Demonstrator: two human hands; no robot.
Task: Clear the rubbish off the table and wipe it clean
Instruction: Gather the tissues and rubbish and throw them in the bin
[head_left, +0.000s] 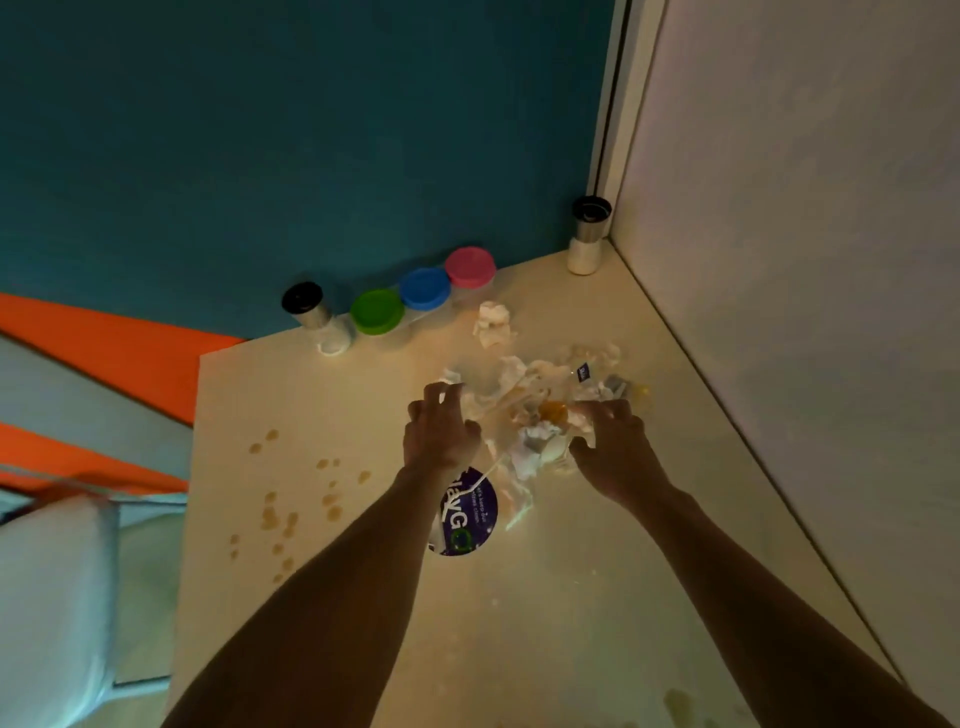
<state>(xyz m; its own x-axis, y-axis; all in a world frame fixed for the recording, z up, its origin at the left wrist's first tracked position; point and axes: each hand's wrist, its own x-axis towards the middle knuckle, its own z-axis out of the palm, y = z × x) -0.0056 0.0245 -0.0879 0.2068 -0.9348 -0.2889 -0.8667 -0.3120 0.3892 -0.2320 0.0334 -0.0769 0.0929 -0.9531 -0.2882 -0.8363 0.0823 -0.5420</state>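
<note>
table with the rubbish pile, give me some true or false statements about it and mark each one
1. Three tubs with green, blue and pink lids stand in a row by the teal wall. True.
2. Both hands, left hand and right hand, reach into the pile of crumpled tissues and wrappers. True.
3. The table is already wiped spotless. False: brown spill spots mark its left side.
4. One crumpled tissue lies apart from the pile, near the pink-lidded tub. True.
5. Both black-capped shakers stand side by side. False: one shaker is by the green lid, the other shaker in the far corner.
</note>
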